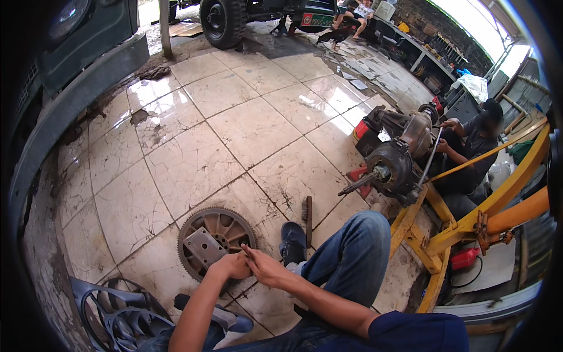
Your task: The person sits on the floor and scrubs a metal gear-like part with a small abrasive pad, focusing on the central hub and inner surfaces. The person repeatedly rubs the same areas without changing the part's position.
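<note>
My left hand and my right hand meet just over the near right edge of a toothed flywheel lying flat on the floor. The fingers of both hands are closed and drawn together; whatever they hold, if anything, is too small or hidden to make out. On the flywheel rests a flat rectangular metal plate with several holes, close to my left hand. My hands and wrists cover part of the flywheel's near rim.
A wooden-handled brush lies by my shoe. At right, a person holds a long bar against an axle assembly beside a yellow hoist frame. A grey plastic chair stands lower left; a vehicle bumper juts in above.
</note>
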The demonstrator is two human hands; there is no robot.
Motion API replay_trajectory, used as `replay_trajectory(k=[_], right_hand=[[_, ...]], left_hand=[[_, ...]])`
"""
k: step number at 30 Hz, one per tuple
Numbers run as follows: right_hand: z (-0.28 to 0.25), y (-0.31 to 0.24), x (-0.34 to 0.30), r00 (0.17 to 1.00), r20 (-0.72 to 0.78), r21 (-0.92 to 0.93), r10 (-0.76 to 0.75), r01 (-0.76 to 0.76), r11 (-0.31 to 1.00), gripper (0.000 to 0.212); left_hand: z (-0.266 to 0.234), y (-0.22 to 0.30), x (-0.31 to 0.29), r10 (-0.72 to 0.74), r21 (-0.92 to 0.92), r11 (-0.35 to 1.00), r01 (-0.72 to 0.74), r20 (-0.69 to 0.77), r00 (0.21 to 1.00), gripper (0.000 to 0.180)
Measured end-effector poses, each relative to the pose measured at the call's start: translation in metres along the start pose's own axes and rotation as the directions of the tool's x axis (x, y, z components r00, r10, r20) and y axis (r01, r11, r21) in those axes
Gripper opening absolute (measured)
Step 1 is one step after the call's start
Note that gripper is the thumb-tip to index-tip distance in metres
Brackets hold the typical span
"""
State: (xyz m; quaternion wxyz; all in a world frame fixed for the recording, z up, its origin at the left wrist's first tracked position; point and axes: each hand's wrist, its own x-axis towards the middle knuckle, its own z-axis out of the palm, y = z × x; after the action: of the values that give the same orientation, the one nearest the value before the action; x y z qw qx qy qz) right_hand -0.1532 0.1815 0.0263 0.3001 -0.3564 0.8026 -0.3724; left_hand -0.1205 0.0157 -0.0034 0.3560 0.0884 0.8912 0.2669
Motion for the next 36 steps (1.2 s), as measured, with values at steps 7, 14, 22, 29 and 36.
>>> replay_trajectory(k=[7,14,22,29,36], right_hand=[[0.003,-0.001,0.004,0.998,-0.059,0.095,0.025,-0.019,0.995,0.052],[-0.001,-0.006,0.007,0.986,-0.003,0.104,0.167,-0.165,0.981,0.047],[-0.012,-0.02,0.013,0.967,0.092,0.134,0.237,-0.248,0.96,0.041],[-0.012,-0.02,0.004,0.993,-0.024,0.081,0.115,-0.113,0.99,0.04],[-0.013,-0.026,-0.002,0.999,-0.034,-0.031,0.021,-0.022,0.999,0.043]], left_hand=[[-0.013,0.023,-0.01,0.029,-0.004,1.0,-0.029,-0.042,0.999,0.035],[0.021,-0.007,0.013,0.021,-0.126,0.991,-0.036,-0.118,0.993,0.041],[0.006,0.007,0.003,0.02,-0.022,1.0,-0.021,-0.04,0.999,0.031],[0.017,-0.001,0.01,0.07,-0.043,0.996,-0.076,-0.138,0.988,0.032],[0.008,0.002,0.0,0.009,-0.104,0.994,-0.026,-0.154,0.988,0.029]])
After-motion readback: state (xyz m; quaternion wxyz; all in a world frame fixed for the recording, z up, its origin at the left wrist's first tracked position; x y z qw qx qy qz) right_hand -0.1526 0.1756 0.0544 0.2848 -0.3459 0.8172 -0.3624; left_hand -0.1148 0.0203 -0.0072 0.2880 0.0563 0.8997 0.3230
